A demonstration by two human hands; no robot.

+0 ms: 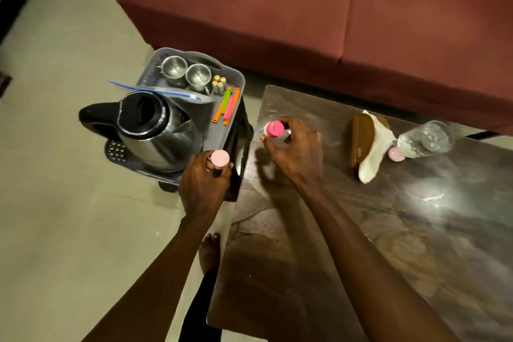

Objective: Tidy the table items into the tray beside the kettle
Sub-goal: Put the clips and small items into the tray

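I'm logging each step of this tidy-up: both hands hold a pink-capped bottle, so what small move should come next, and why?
Probably lower the left hand and set its bottle upright in the tray. It already hovers at the tray's near edge beside the kettle, while the right hand is over the table.

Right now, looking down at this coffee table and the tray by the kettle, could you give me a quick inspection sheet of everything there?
Surface: dark glossy table, glare patches.
Job's things: grey tray holds two steel cups, coloured clip sticks and small gold-capped items; kettle stands beside them.
Clutter: clear plastic bottle lying on its side, loose pink cap, brown item on white wrapper.
Hands: left hand, fingers closed on a pale-pink-capped container at the tray edge; right hand grips a pink-capped bottle over the table.
Cables: nothing seen.
Surroundings: red sofa, tiled floor.
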